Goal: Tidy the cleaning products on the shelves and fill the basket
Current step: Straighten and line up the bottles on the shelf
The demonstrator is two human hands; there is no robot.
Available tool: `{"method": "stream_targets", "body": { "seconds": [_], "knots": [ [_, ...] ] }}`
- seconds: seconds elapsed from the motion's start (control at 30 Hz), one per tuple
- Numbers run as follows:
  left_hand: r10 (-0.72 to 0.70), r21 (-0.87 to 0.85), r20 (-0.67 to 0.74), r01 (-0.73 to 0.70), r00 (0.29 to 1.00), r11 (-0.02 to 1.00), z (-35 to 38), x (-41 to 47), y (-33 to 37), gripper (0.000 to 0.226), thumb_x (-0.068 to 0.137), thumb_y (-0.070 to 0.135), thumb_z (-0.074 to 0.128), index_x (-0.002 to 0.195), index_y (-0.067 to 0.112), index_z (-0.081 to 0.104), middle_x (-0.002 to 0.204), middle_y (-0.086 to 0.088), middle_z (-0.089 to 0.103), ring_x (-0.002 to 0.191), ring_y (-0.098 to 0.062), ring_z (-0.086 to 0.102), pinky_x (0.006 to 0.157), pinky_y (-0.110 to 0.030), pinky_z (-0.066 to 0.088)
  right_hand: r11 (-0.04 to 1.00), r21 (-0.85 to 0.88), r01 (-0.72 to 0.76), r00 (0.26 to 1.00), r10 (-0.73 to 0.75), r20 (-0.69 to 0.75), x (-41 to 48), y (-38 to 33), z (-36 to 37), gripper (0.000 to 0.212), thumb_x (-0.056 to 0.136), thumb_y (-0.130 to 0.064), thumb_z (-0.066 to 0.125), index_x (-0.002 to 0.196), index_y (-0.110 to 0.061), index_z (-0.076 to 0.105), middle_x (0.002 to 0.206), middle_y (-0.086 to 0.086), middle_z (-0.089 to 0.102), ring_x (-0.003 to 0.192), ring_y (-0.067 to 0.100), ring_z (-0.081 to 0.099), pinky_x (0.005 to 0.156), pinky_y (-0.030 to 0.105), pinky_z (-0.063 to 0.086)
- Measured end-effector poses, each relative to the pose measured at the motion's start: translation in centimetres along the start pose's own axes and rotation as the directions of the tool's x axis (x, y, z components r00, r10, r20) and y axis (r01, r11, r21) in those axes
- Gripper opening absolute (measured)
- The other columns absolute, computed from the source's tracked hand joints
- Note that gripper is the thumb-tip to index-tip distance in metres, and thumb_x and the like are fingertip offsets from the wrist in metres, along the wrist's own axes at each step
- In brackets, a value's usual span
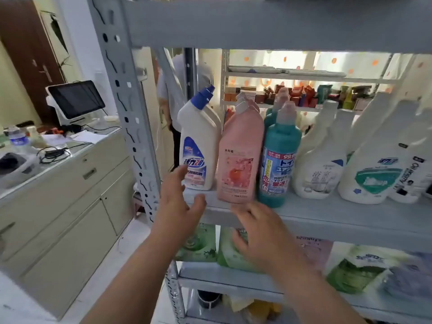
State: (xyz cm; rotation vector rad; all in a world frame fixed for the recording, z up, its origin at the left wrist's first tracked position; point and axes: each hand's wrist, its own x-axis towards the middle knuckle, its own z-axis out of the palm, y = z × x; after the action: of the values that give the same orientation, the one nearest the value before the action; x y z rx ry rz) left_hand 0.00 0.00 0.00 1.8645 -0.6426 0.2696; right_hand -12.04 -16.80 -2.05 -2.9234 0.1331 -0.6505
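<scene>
Head view: a tall pink plastic bottle (240, 157) stands upright at the front of the grey metal shelf (327, 218). Just left of it stands a white plastic bottle with a blue angled cap (198, 141); just right, a teal plastic bottle (278, 160), then white spray bottles (322, 160). The left hand (180, 195), fingers spread, holds nothing; its index fingertip seems to touch the white bottle's label. The right hand (261, 232) hovers below the pink bottle, fingers loosely spread. Green pouches (233, 251) lie beneath.
</scene>
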Motion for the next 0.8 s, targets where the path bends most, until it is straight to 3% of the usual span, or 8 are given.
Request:
{"method": "stream_targets", "body": {
  "seconds": [0.13, 0.2, 0.3, 0.37, 0.47, 0.57, 0.7, 0.8],
  "knots": [
    [-0.069, 0.149, -0.02, 0.071, 0.997, 0.986, 1.1, 4.9, -0.5, 0.091, 0.088, 0.024, 0.071, 0.159, 0.021, 0.014, 0.155, -0.005, 0.03, 0.136, -0.021, 0.041, 0.104, -0.036, 0.04, 0.993, 0.026, -0.117, 0.986, 0.119, -0.113, 0.6, -0.1, 2.2, 0.047, 0.086, -0.045, 0.05, 0.124, -0.025, 0.068, 0.109, -0.007, 0.058, 0.098, 0.017, 0.053, 0.085, 0.036, 0.049],
    [-0.151, 0.089, 0.016, 0.15, 0.988, 0.985, 1.8, 6.5, -1.7, 0.101, 0.084, 0.029, 0.073, 0.16, 0.026, 0.006, 0.157, -0.008, 0.028, 0.138, -0.025, 0.042, 0.107, -0.038, 0.04, 0.991, 0.026, -0.134, 0.969, 0.136, -0.207, 0.5, -0.1, 3.2, 0.041, 0.085, -0.042, 0.054, 0.119, -0.025, 0.07, 0.105, -0.007, 0.056, 0.095, 0.016, 0.051, 0.083, 0.036, 0.046],
    [-0.265, -0.023, 0.058, 0.266, 0.963, 0.964, 1.7, 8.7, -2.6, 0.106, 0.073, 0.045, 0.076, 0.155, 0.039, 0.01, 0.147, -0.002, 0.047, 0.126, -0.023, 0.056, 0.106, -0.046, 0.048, 0.991, 0.001, -0.131, 0.944, 0.125, -0.305, 0.4, -0.2, 4.2, 0.037, 0.083, -0.037, 0.058, 0.115, -0.024, 0.07, 0.104, -0.004, 0.056, 0.095, 0.019, 0.053, 0.084, 0.037, 0.044],
    [-0.312, -0.06, 0.081, 0.317, 0.947, 0.946, 1.8, 9.3, -2.3, 0.092, 0.078, 0.04, 0.081, 0.15, 0.031, 0.023, 0.131, 0.003, 0.059, 0.109, -0.018, 0.064, 0.092, -0.038, 0.054, 0.993, 0.005, -0.121, 0.933, 0.115, -0.34, 0.5, -0.2, 4.7, 0.035, 0.082, -0.035, 0.06, 0.114, -0.024, 0.069, 0.103, -0.003, 0.056, 0.095, 0.021, 0.054, 0.085, 0.039, 0.045],
    [-0.303, -0.033, 0.055, 0.305, 0.951, 0.952, 1.9, 9.3, -2.1, 0.056, 0.079, 0.033, 0.083, 0.123, 0.029, 0.048, 0.116, 0.003, 0.063, 0.092, -0.009, 0.063, 0.069, -0.023, 0.045, 0.996, 0.0, -0.092, 0.922, 0.085, -0.377, 0.5, 0.1, 5.1, 0.036, 0.081, -0.034, 0.061, 0.115, -0.025, 0.067, 0.103, -0.003, 0.053, 0.095, 0.023, 0.054, 0.085, 0.04, 0.043],
    [-0.316, -0.042, 0.027, 0.317, 0.948, 0.948, 1.7, 8.4, -1.7, 0.04, 0.085, 0.026, 0.08, 0.112, 0.026, 0.051, 0.108, 0.005, 0.063, 0.092, -0.015, 0.062, 0.068, -0.023, 0.042, 0.998, -0.019, -0.055, 0.93, 0.044, -0.364, 0.2, 0.7, 5.1, 0.041, 0.079, -0.032, 0.065, 0.12, -0.024, 0.067, 0.106, -0.004, 0.05, 0.096, 0.024, 0.054, 0.087, 0.04, 0.043],
    [-0.311, -0.029, -0.018, 0.31, 0.95, 0.95, 1.0, 6.0, -0.4, 0.032, 0.092, 0.022, 0.072, 0.115, 0.023, 0.049, 0.103, 0.007, 0.062, 0.092, -0.017, 0.06, 0.079, -0.027, 0.04, 0.999, -0.033, 0.004, 0.96, -0.013, -0.28, -0.3, 1.3, 4.6, 0.053, 0.078, -0.033, 0.066, 0.13, -0.023, 0.063, 0.111, -0.003, 0.049, 0.101, 0.023, 0.052, 0.092, 0.041, 0.045],
    [-0.324, -0.077, -0.033, 0.321, 0.946, 0.944, 0.4, 3.6, 0.1, 0.03, 0.093, 0.02, 0.071, 0.117, 0.022, 0.052, 0.102, 0.011, 0.066, 0.09, -0.009, 0.065, 0.077, -0.029, 0.048, 0.999, -0.008, 0.041, 0.975, -0.042, -0.218, -0.7, 1.8, 4.3, 0.058, 0.081, -0.035, 0.063, 0.137, -0.022, 0.059, 0.114, -0.002, 0.05, 0.104, 0.022, 0.05, 0.094, 0.04, 0.046]
  ]
}}
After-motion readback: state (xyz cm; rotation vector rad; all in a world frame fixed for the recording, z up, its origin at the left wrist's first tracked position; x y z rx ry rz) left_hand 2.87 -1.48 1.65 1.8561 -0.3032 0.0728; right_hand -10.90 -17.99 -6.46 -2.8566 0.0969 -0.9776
